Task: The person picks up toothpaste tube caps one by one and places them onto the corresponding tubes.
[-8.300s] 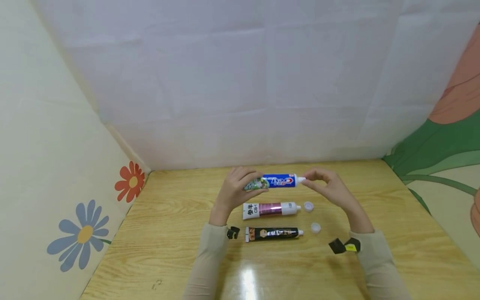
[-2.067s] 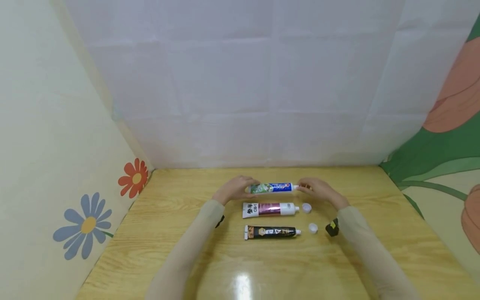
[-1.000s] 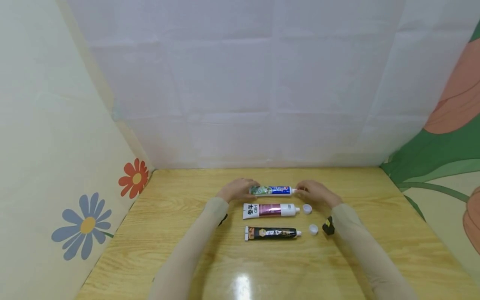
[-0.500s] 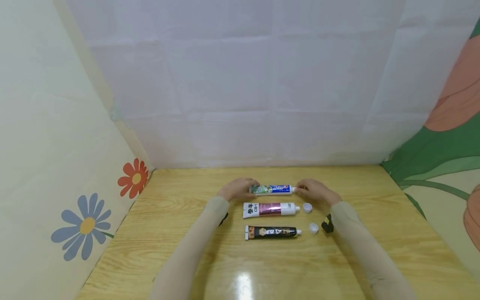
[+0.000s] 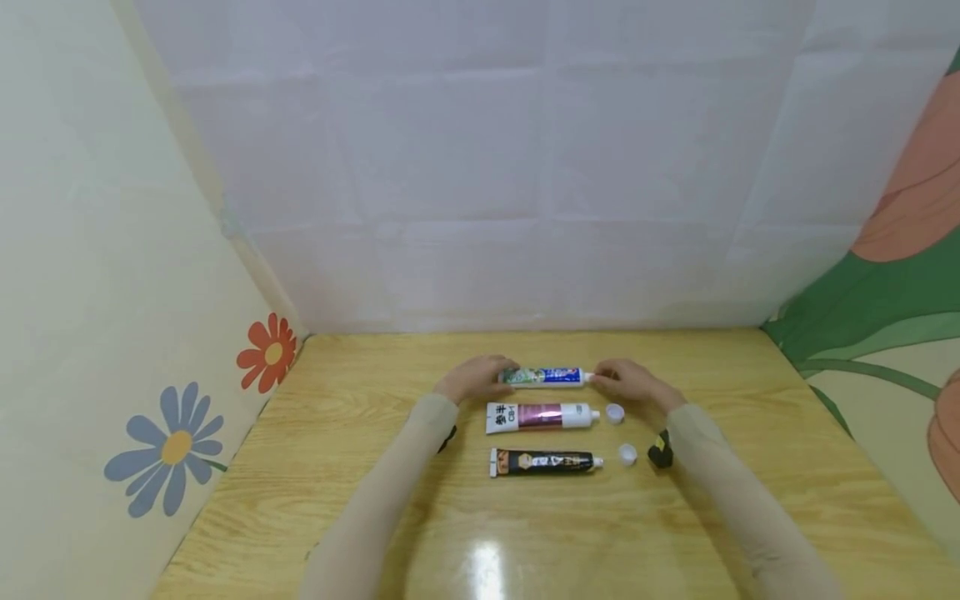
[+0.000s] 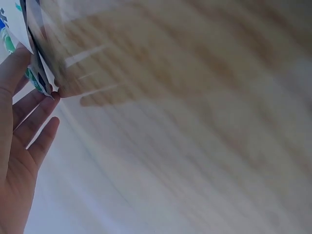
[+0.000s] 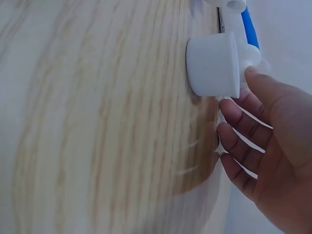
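Observation:
A blue and green toothpaste tube [image 5: 551, 377] lies level at the table's surface behind two others. My left hand [image 5: 472, 379] grips its tail end; in the left wrist view thumb and fingers pinch the flat tail [image 6: 36, 73]. At the other end, my right hand [image 5: 630, 381] has its thumb and fingers at the white tip; the right wrist view shows the thumb on the white nozzle part [image 7: 249, 56]. Whether a cap sits there is hidden. Nearer me lie a white and pink tube [image 5: 540, 417] and a black tube [image 5: 543, 462], both with bare nozzles.
Two white caps lie on the wooden table [image 5: 570, 533]: one cap [image 5: 615, 413] beside the pink tube's nozzle, another cap [image 5: 627, 454] beside the black one's. A white cloth wall [image 5: 480, 208] stands along the back edge, flowered panels [image 5: 150, 333] at the sides.
Eight seconds ago both hands held the blue and green tube raised; they have lowered it to the table behind the pink tube. Over the last second, hands and tubes look nearly still.

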`<state>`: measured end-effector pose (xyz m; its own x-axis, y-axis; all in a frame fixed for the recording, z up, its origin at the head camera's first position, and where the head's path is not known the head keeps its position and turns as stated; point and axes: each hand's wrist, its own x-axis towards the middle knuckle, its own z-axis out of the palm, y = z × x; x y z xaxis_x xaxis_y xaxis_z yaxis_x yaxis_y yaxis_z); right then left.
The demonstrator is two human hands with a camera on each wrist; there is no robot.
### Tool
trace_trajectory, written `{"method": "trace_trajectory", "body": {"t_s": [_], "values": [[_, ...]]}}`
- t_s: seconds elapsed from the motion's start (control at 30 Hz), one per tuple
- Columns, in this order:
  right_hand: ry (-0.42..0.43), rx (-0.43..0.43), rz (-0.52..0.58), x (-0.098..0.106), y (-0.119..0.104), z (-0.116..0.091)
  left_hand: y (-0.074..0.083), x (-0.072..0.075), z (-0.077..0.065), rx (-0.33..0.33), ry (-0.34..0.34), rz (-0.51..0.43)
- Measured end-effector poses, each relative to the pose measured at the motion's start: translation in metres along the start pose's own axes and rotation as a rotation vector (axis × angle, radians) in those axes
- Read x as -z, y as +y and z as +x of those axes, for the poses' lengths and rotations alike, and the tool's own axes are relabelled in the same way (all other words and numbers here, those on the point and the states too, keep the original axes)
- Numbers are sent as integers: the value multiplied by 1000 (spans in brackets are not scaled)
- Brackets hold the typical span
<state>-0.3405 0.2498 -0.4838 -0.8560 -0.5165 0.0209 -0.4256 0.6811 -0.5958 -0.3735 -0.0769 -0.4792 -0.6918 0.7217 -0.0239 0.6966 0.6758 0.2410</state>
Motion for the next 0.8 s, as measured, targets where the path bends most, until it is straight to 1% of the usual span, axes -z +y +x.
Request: {"method": "trace_trajectory", "body": {"t_s": [0.1,0.3,0.5,0.63,0.8], "values": [[-8,-19,23,-1,2,-1,1,-1,-1,6,-7,-4],[-11,-5,32,2,3,-6,2,1,-4,13,-23,40],[-21,2,29,3,4,-14,4,1,-7,10,-18,67],[-26,-14,37,2,7,-20,6,-3,-9,-17,2,83],[-20,-9,53,5,9,-28,8,-4,-10,-62,64,121]]}}
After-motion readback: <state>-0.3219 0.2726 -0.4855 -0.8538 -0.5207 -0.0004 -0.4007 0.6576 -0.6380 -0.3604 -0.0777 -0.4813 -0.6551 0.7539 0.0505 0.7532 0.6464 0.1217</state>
